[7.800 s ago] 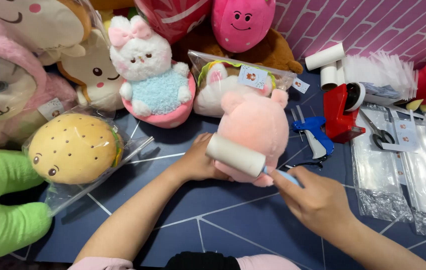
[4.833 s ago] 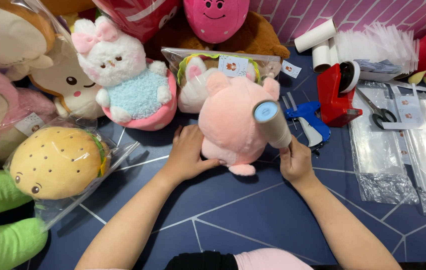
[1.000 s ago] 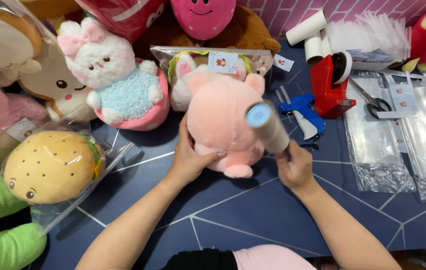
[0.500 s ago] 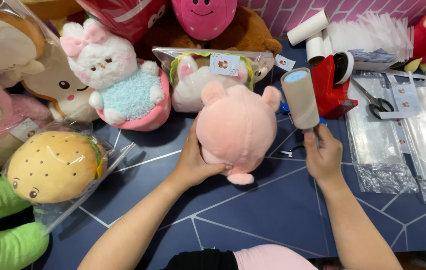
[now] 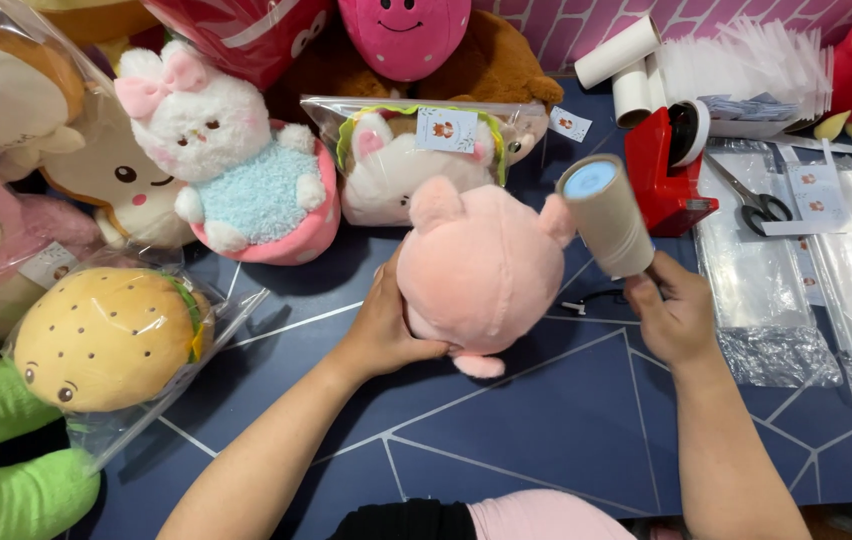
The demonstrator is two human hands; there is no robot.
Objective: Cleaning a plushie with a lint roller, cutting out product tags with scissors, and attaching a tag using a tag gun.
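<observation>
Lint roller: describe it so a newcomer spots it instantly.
On the dark blue table, find the round pink plush steadied by the left hand. Just right of it, the right hand holds up the lint roller: a beige cylinder with a light-blue end.

Both forearms reach forward, the left hand [image 5: 383, 325] cupped open, the right hand [image 5: 674, 312] fisted with fingers curled.
</observation>
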